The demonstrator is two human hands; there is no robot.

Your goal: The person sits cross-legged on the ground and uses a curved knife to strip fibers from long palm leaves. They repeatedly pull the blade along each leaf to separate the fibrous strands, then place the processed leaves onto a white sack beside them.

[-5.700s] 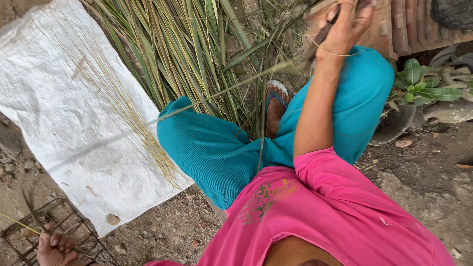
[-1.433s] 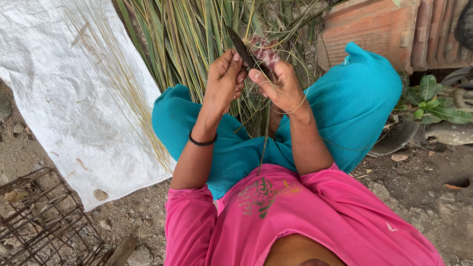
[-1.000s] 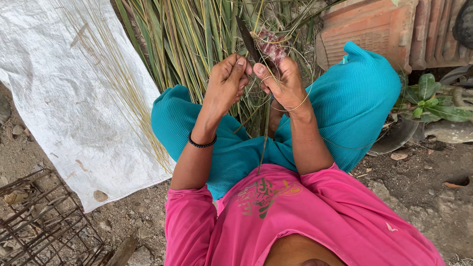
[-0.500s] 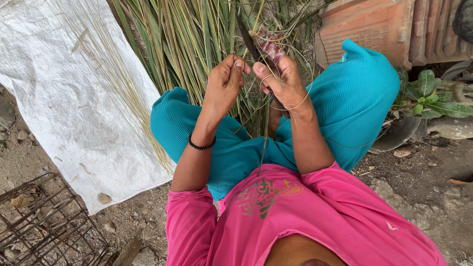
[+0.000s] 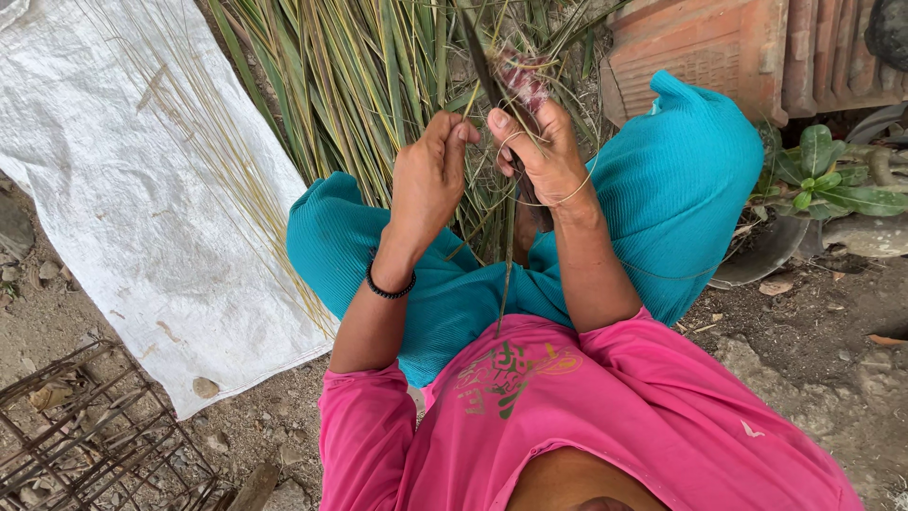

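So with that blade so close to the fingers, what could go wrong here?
Two risks, as a guess. The knife in the right hand points up right beside the left hand, so a slip along the palm leaf strip could nick a finger. The strip is thin and hangs loose toward the lap, so a pull might snap or split it unevenly. The pile of leaves crowds the hands and could snag the blade.
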